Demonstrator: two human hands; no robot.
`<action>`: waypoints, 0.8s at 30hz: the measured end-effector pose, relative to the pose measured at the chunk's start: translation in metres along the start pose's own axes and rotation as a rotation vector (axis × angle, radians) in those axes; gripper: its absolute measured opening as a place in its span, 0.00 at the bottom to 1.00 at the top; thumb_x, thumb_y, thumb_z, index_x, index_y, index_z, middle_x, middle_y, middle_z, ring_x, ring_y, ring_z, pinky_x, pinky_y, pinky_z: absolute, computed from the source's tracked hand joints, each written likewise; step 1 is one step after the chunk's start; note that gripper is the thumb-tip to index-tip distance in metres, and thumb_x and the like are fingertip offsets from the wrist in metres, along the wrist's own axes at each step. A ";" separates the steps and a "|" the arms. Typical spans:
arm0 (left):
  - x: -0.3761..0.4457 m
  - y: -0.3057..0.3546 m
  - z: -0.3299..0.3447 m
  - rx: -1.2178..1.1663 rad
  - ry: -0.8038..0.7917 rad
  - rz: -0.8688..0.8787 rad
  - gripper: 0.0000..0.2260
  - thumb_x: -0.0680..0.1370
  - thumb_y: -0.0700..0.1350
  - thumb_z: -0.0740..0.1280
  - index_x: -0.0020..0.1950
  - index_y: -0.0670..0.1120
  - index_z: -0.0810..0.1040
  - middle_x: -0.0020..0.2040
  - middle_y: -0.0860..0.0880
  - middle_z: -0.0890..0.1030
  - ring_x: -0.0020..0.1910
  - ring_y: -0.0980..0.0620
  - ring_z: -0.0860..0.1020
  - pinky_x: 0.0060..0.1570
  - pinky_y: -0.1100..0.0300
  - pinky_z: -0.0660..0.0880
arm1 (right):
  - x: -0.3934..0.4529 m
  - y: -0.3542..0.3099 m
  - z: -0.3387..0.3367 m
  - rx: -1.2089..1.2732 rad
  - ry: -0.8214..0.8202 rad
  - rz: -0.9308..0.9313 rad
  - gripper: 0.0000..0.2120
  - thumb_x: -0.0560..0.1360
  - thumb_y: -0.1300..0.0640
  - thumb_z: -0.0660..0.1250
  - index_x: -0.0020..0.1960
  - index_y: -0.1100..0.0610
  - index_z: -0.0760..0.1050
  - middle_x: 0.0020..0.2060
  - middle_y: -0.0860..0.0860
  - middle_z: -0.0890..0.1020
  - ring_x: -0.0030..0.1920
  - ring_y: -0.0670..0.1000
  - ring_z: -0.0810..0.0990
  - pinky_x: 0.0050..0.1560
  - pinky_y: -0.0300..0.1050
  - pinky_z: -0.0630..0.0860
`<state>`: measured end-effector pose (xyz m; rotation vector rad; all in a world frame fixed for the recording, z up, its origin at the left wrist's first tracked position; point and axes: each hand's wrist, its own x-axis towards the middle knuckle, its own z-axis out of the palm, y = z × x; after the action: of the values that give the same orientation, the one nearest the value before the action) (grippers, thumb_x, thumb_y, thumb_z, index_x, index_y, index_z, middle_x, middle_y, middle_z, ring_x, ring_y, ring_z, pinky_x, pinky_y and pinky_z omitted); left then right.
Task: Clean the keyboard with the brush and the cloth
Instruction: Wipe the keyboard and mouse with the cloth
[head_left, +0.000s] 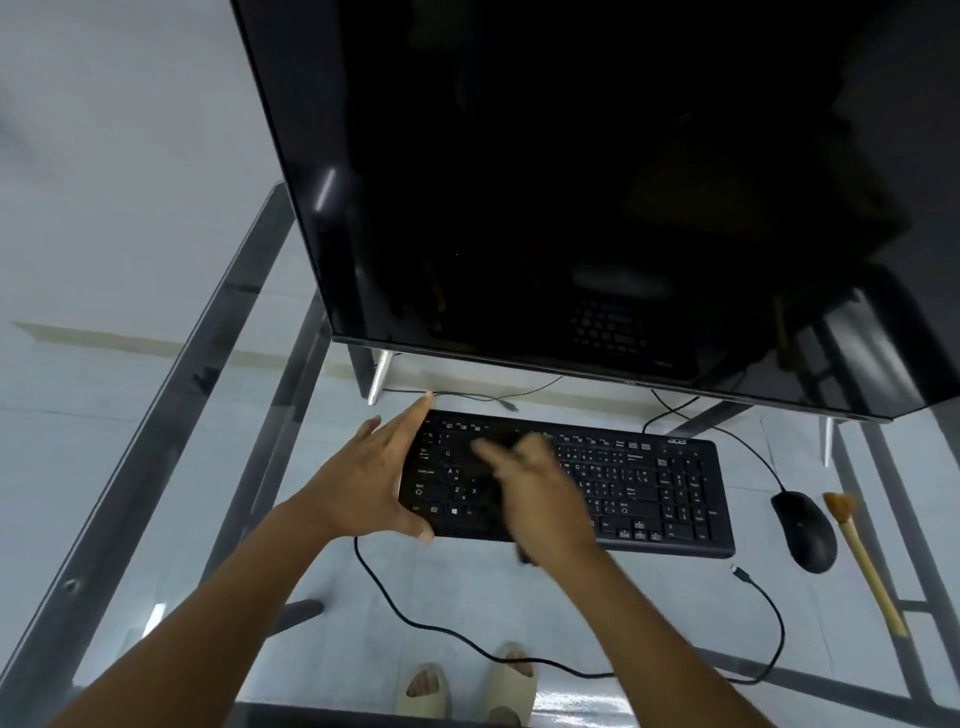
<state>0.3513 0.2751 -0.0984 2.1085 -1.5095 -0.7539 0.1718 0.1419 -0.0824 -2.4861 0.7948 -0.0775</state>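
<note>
A black keyboard (649, 488) lies on the glass desk (171, 519) below the monitor. My left hand (363, 483) clamps the keyboard's left end, thumb at the front edge and fingers reaching along the back edge. My right hand (540, 499) is blurred over the left-middle keys and presses down a dark cloth (491, 467); the cloth blends with the keys and mostly hides under the hand. The brush (862, 561), with a wooden handle and brown bristles, lies on the desk at the far right, beyond the mouse, untouched.
A large dark monitor (571, 182) on metal feet overhangs the keyboard's back edge. A black mouse (805, 530) sits right of the keyboard. A loose black cable (415, 618) loops across the front of the desk to an unplugged connector (740, 571). Feet in sandals (467, 686) show through the glass.
</note>
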 end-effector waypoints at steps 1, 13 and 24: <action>0.000 -0.001 0.000 -0.012 -0.007 -0.007 0.64 0.58 0.63 0.78 0.77 0.56 0.34 0.75 0.54 0.63 0.73 0.53 0.61 0.75 0.55 0.46 | -0.003 0.017 -0.005 -0.010 0.106 0.135 0.20 0.78 0.60 0.62 0.68 0.45 0.72 0.53 0.52 0.73 0.45 0.52 0.78 0.45 0.50 0.81; -0.004 -0.012 0.004 0.042 -0.019 0.081 0.55 0.64 0.70 0.71 0.79 0.55 0.40 0.78 0.60 0.45 0.76 0.64 0.43 0.76 0.53 0.40 | -0.041 0.005 0.013 0.107 -0.030 -0.016 0.18 0.78 0.54 0.64 0.65 0.40 0.69 0.49 0.47 0.70 0.44 0.47 0.76 0.42 0.42 0.77; 0.008 0.016 0.064 0.001 0.460 -0.105 0.24 0.83 0.51 0.49 0.78 0.45 0.59 0.78 0.54 0.54 0.78 0.56 0.50 0.72 0.56 0.57 | -0.045 -0.024 0.041 -0.044 0.027 -0.073 0.30 0.72 0.58 0.71 0.71 0.53 0.65 0.50 0.51 0.73 0.35 0.48 0.78 0.32 0.39 0.78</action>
<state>0.2995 0.2604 -0.1380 2.1824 -1.1579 -0.2691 0.1560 0.2020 -0.1013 -2.5605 0.7238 -0.1213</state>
